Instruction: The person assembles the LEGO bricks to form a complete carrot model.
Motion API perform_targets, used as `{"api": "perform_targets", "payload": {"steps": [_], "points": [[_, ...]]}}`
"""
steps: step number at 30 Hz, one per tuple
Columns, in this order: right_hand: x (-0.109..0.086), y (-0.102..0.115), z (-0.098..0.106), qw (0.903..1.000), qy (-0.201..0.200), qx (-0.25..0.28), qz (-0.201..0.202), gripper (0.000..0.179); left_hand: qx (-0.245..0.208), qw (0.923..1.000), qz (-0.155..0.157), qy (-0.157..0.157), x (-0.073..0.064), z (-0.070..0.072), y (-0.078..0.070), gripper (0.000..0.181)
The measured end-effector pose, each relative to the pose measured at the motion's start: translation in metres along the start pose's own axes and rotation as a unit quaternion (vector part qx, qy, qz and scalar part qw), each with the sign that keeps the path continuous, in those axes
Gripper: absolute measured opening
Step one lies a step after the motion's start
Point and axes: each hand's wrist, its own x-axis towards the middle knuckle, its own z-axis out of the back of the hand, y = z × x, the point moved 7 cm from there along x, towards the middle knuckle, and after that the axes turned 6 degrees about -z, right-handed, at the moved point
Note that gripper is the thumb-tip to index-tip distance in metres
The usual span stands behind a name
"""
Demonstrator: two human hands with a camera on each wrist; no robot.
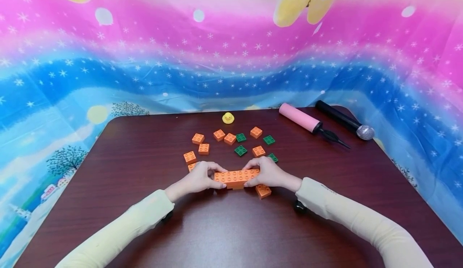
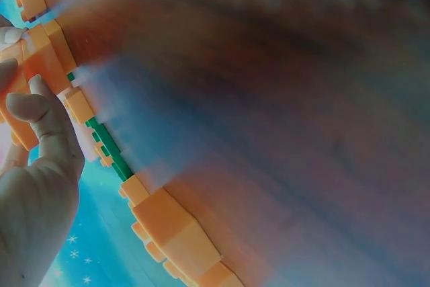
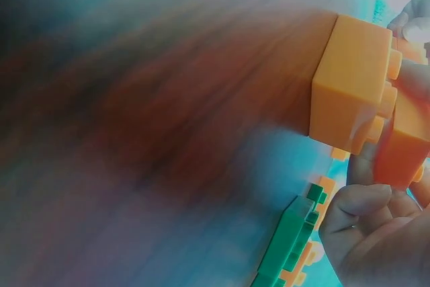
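Both hands hold a joined orange block row [image 1: 236, 176] near the middle of the table, its studs facing up. My left hand [image 1: 202, 176] grips the left end between thumb and fingers. At the opposite end, the right hand [image 1: 269, 173] pinches the row in the same way. Part of another orange piece shows under the row's middle. A loose orange building block [image 1: 263, 191] lies just below the right hand; in the right wrist view this block [image 3: 346, 85] stands large beside the fingers. Left-hand fingers [image 2: 50, 119] curve at the orange row in the left wrist view.
Several loose orange blocks [image 1: 204, 149] and green blocks [image 1: 240, 150] are scattered beyond the hands. A yellow rubber duck [image 1: 228, 118] sits at the back. A pink hand pump [image 1: 300, 117] and a black microphone [image 1: 341, 119] lie at the back right. A printed cloth [image 1: 217, 59] hangs behind the table.
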Motion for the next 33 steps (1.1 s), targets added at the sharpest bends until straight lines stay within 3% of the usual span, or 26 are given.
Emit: {"api": "perform_targets", "payload": {"steps": [8, 14, 19, 22, 27, 33], "points": [[0.000, 0.000, 0.000, 1.0000, -0.002, 0.004, -0.003, 0.035, 0.013, 0.9999, 0.001, 0.008, -0.001, 0.000, -0.004, 0.035], [0.000, -0.001, -0.001, 0.9999, 0.000, 0.007, -0.007, 0.036, 0.058, 0.9977, -0.014, 0.034, -0.001, 0.003, -0.007, 0.039], [0.000, -0.001, -0.002, 1.0000, -0.002, 0.005, -0.008, 0.036, 0.070, 0.9971, -0.010, 0.027, -0.005, 0.020, -0.008, 0.057], [-0.001, -0.001, -0.001, 1.0000, -0.002, 0.006, -0.008, 0.036, 0.056, 0.9984, 0.004, 0.004, -0.010, 0.038, -0.010, 0.056], [-0.001, -0.001, -0.001, 1.0000, -0.003, 0.006, -0.004, 0.035, 0.032, 0.9983, 0.038, -0.031, -0.021, 0.064, 0.008, 0.051], [-0.002, -0.001, -0.001, 0.9999, 0.000, 0.007, -0.009, 0.035, 0.046, 0.9962, 0.058, -0.046, -0.032, 0.076, 0.034, 0.052]]}}
